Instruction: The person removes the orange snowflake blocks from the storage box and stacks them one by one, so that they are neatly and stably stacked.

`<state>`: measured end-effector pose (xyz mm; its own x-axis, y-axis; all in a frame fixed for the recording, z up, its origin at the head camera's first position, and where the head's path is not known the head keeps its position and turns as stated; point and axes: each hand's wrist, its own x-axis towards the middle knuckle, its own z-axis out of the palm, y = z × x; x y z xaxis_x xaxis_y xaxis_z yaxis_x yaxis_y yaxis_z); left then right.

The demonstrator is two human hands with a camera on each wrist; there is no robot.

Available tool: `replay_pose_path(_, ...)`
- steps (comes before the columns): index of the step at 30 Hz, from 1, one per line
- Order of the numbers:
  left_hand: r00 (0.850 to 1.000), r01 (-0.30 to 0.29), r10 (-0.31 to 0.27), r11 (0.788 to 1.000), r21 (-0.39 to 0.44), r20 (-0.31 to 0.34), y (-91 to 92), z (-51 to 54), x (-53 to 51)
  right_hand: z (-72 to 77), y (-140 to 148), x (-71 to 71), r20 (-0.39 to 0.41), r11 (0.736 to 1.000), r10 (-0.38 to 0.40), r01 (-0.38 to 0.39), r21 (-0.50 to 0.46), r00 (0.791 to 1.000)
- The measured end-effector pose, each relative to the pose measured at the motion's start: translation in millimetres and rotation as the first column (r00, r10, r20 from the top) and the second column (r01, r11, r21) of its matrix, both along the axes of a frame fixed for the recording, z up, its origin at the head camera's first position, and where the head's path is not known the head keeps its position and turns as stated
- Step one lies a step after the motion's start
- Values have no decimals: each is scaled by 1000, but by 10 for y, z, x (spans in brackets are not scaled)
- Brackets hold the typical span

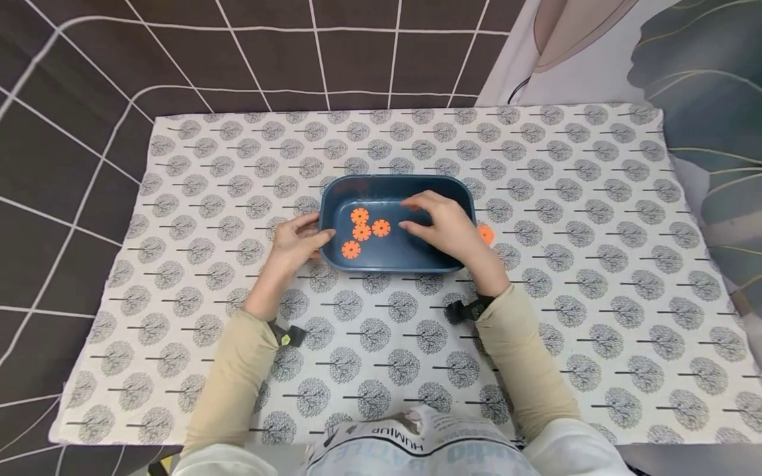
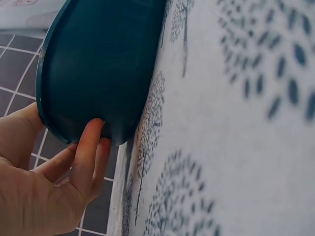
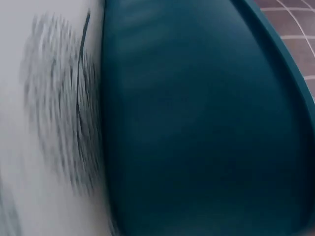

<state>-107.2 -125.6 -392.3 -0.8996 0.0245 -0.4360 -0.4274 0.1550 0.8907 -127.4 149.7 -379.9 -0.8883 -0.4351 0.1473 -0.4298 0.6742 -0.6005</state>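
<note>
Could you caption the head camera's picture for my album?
Left fingers grip a blue tub holding four notched orange discs, while right fingers extend over its interior.

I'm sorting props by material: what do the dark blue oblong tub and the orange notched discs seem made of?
The dark blue oblong tub: probably smooth, satin plastic, judging by its soft sheen and rounded corners. The orange notched discs: perhaps matte plastic, given their flat, even colour; too small to confirm.

A tree-print tablecloth (image 1: pixel 387 344) suggests a home.
</note>
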Motion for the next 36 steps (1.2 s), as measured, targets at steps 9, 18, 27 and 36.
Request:
replay_pose_path(9,1000,-12,11,1000,11,21,29,-18,-8,-17,-331,19,121,988,21,-39,150,992)
replay_pose_path(18,1000,-1,1,999,32,14,8,-25,-13,-76,-499,-49,169,977,13,-48,208,986)
replay_pose_path(27,1000,1,-1,999,35,7,4,-32,-15,-100,-510,-6,159,975,-18,-18,223,987)
replay_pose_path(36,1000,4,-5,1000,1,12,7,-20,-23,-116,-525,-44,192,957,-50,-8,289,980)
